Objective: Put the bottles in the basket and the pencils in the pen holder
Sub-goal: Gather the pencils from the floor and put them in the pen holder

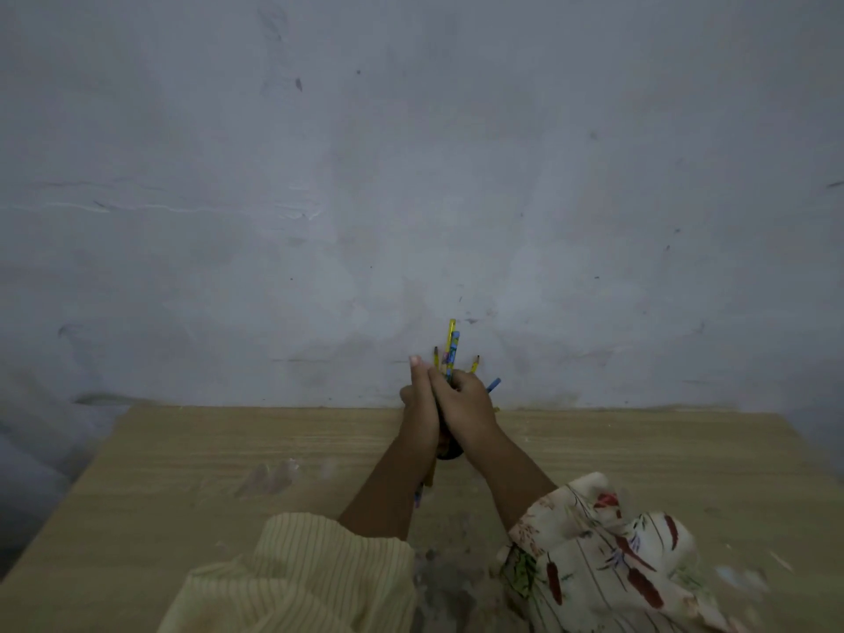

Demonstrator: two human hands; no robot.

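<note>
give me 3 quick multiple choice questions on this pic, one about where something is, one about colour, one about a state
1. Where are the pencils?
A. flat on the table
B. bunched between both hands
C. on the floor

2. What colours are the pencils?
A. red and green
B. black and white
C. yellow and blue

3. How are the hands?
A. closed together round the pencils
B. open and apart
C. resting flat on the table

Answers:
1 B, they stick up from between the left hand and right hand, above the table.
2 C, yellow and blue shafts show.
3 A, the hands press together round the bunch.

Left sleeve [315, 568] pale yellow, finely striped; right sleeve [607, 555] cream, floral-printed.
</note>
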